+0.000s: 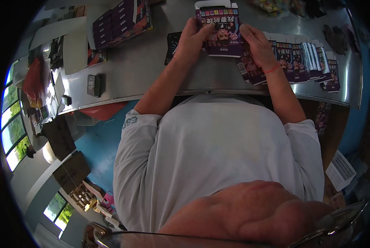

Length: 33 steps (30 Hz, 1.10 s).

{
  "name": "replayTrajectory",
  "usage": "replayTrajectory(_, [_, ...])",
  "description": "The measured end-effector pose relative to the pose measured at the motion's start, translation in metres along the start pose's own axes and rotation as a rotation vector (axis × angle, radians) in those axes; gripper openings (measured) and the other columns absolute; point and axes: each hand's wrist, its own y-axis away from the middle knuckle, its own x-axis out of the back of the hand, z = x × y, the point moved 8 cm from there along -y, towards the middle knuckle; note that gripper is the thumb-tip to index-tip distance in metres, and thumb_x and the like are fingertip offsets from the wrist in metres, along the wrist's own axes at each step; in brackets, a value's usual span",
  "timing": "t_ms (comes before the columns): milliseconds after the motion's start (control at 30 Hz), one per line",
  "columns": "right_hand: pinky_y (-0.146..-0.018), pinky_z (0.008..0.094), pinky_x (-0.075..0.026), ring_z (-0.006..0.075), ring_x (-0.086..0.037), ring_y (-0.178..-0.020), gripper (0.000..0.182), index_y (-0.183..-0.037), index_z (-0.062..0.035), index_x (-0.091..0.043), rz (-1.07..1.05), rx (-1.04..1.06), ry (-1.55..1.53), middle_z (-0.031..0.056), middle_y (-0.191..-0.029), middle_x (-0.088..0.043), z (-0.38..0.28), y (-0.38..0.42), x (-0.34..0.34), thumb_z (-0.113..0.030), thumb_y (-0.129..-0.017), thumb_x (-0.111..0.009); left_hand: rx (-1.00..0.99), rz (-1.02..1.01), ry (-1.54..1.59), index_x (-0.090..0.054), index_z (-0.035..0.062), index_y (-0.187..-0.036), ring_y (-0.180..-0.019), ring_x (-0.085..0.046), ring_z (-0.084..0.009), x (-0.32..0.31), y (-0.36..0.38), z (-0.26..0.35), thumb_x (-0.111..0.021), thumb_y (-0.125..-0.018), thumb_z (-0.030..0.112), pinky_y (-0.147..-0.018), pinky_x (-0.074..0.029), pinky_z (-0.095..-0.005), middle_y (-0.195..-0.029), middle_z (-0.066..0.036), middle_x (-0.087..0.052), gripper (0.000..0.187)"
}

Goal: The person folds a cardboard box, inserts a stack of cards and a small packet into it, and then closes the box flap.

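Observation:
A purple printed card box (223, 35) with a white flap raised at its top end is held above the metal table. My left hand (190, 41) grips its left side, thumb across the front. My right hand (258, 46) holds the right edge, its fingers partly hidden. Under my right hand lies another purple box (254, 74). Beside it, a row of overlapping purple boxes (285, 62) stretches to the right. A dark packet (172, 47) rests on the table, partly behind my left hand.
Stacked purple cartons (121, 22) stand on the metal table (127, 68) at the back left. A small dark case (93, 85) sits near the front edge. Dark gloves or cloth (335, 39) lie at the far right, and colourful bagged items (271, 5) at the back.

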Motion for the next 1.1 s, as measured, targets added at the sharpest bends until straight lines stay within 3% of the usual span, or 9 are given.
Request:
replayTrajectory(100, [-0.092,0.0219,-0.045,0.0084,-0.058,-0.103,0.047,-0.13,-0.0004,-0.057,-0.064,-0.129,-0.053,0.0023,-0.116,-0.064,0.0,0.005,-0.007,-0.034,-0.097,-0.059,-0.052,-0.03,-0.093,-0.045,-0.0046,-0.12,-0.091,-0.059,-0.0119,-0.007,0.0,0.011,-0.066,-0.092,0.022,-0.08,-0.051,-0.0282,-0.104,-0.008,-0.06,0.044])
replayTrajectory(200, [-0.091,0.0233,-0.047,0.0082,-0.059,-0.102,0.046,-0.129,0.0001,-0.057,-0.217,-0.095,-0.108,0.0037,-0.115,-0.065,-0.001,-0.002,-0.012,-0.032,-0.096,-0.061,-0.031,-0.016,-0.243,-0.047,-0.0046,-0.117,-0.094,-0.06,-0.0124,-0.009,0.001,0.009,-0.064,-0.093,0.022,-0.081,-0.051,-0.0279,-0.104,-0.009,-0.062,0.04])
replayTrajectory(367, [-0.086,0.0237,-0.049,0.0081,-0.06,-0.096,0.041,-0.126,-0.0007,-0.059,-0.23,-0.035,0.011,0.0031,-0.109,-0.067,0.006,-0.016,-0.011,-0.028,-0.095,-0.064,0.044,-0.124,-0.023,-0.053,-0.0009,-0.117,-0.098,-0.061,-0.0115,-0.016,0.001,0.013,-0.063,-0.094,0.02,-0.083,-0.052,-0.0282,-0.104,-0.007,-0.066,0.033])
replayTrajectory(467, [-0.082,0.0242,-0.05,0.0073,-0.061,-0.093,0.037,-0.121,-0.0005,-0.06,-0.203,0.076,0.132,0.0021,-0.103,-0.069,-0.002,-0.023,-0.011,-0.027,-0.096,-0.062,0.021,-0.233,-0.083,-0.055,0.001,-0.119,-0.096,-0.062,-0.0109,-0.011,-0.008,0.015,-0.065,-0.093,0.019,-0.082,-0.052,-0.0284,-0.106,-0.005,-0.066,0.033])
replayTrajectory(567, [-0.078,0.0269,-0.05,0.0144,-0.065,-0.089,0.031,-0.115,0.0002,-0.059,-0.191,0.315,0.333,0.0087,-0.1,-0.069,-0.01,-0.035,-0.011,-0.026,-0.098,-0.058,-0.026,-0.388,-0.272,-0.058,0.0038,-0.119,-0.094,-0.063,-0.0113,0.001,-0.029,0.01,-0.069,-0.09,0.022,-0.082,-0.052,-0.0293,-0.106,-0.003,-0.067,0.035])
replayTrajectory(633, [-0.075,0.029,-0.049,0.0144,-0.064,-0.085,0.029,-0.113,0.0005,-0.057,-0.163,0.42,0.532,0.0086,-0.092,-0.067,-0.018,-0.04,-0.013,-0.025,-0.099,-0.056,-0.092,-0.428,-0.401,-0.059,0.0043,-0.119,-0.095,-0.063,-0.0129,0.01,-0.047,0.008,-0.071,-0.089,0.024,-0.083,-0.051,-0.0294,-0.106,-0.003,-0.068,0.038])
replayTrajectory(800, [-0.07,0.0335,-0.049,0.0217,-0.063,-0.08,0.027,-0.112,0.0005,-0.055,-0.049,0.62,0.777,0.0116,-0.087,-0.065,-0.021,-0.064,-0.011,-0.023,-0.099,-0.055,-0.523,-0.27,-0.7,-0.064,0.0019,-0.113,-0.093,-0.065,-0.0123,0.035,-0.09,0.004,-0.065,-0.092,0.012,-0.082,-0.051,-0.0272,-0.101,-0.006,-0.071,0.023])
replayTrajectory(1100, [-0.069,0.0378,-0.048,0.0298,-0.061,-0.08,0.027,-0.113,0.0004,-0.053,-0.132,0.528,0.892,0.0143,-0.087,-0.064,-0.011,-0.084,-0.004,-0.021,-0.098,-0.055,-0.454,-0.29,-0.804,-0.064,0.002,-0.113,-0.092,-0.065,-0.0136,0.029,-0.09,-0.001,-0.066,-0.092,0.016,-0.082,-0.051,-0.0286,-0.1,-0.007,-0.071,0.025])
